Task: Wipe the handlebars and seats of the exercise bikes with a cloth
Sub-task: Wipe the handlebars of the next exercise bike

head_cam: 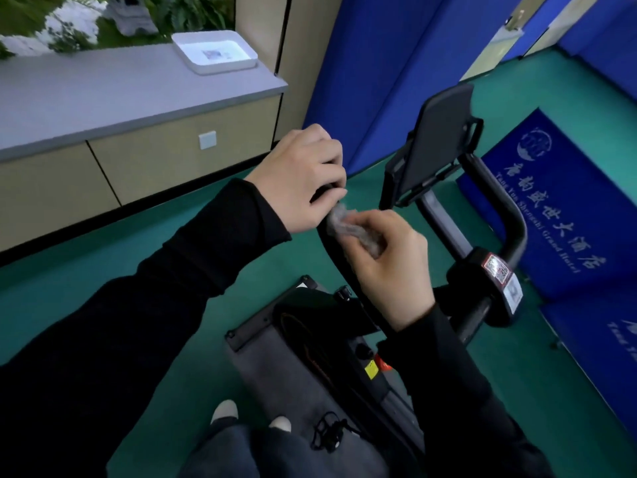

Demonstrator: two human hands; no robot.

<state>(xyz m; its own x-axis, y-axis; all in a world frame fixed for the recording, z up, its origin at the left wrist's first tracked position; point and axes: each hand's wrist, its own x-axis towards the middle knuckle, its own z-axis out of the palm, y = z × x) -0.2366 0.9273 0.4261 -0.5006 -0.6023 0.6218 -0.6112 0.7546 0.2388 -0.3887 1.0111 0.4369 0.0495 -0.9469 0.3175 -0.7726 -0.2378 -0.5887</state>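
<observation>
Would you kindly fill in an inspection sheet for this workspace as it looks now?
Surface: green floor under the bike.
Job's things: black handlebar; crumpled grey cloth against its left bar.
Clutter: white tray on the grey counter.
Grips: left hand curls round the bar end; right hand pinches the cloth.
Cables: nothing seen.
Surroundings: blue mats with hotel lettering; plants behind the counter.

The left hand (303,174) was curled over the upper end of the handlebar (330,248). Just below it on the handlebar, the right hand (389,267) was pinched around a cloth (348,229); both sleeved forearms were extended toward the handlebar.
</observation>
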